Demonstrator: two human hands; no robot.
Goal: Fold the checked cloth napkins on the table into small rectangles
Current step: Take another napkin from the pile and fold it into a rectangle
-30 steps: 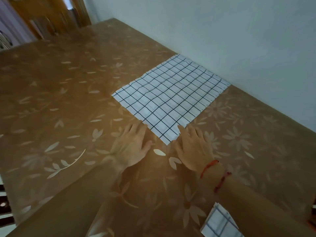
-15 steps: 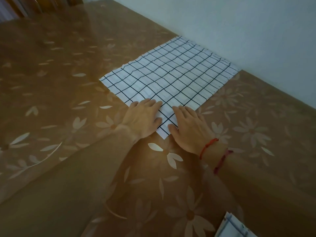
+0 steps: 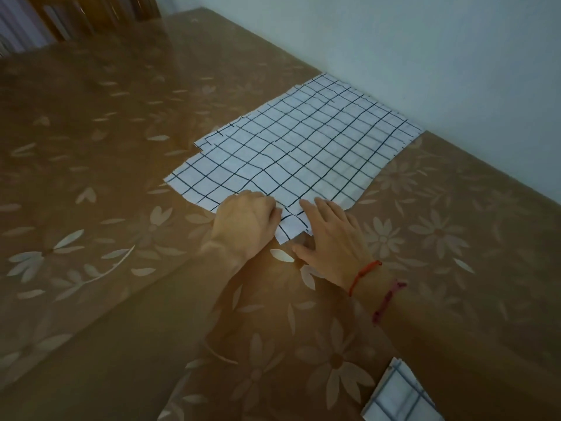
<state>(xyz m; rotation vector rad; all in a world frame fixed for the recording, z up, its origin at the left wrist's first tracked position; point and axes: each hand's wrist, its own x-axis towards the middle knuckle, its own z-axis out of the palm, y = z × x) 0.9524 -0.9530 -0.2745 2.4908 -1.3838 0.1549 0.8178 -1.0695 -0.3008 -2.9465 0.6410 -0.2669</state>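
Observation:
A white napkin with a black check (image 3: 303, 147) lies spread on the brown flowered table (image 3: 106, 177), its near corner pointing at me and its surface rippled. My left hand (image 3: 246, 223) rests on the cloth just left of that corner with its fingers curled down on the edge. My right hand (image 3: 331, 235) lies flat on the cloth right of the corner, fingers apart, thumb beside the corner tip. Whether either hand pinches the fabric I cannot tell. A folded checked napkin (image 3: 400, 396) shows at the bottom right.
A pale wall (image 3: 425, 56) runs along the table's far right edge, touching the napkin's far corner. Dark wooden furniture (image 3: 76, 16) stands beyond the table's far left end. Red string bracelets circle my right wrist.
Both hands slid forward from the bare table onto the napkin's near corner. The cloth, flat a second ago, is now rippled and its left edge has shifted.

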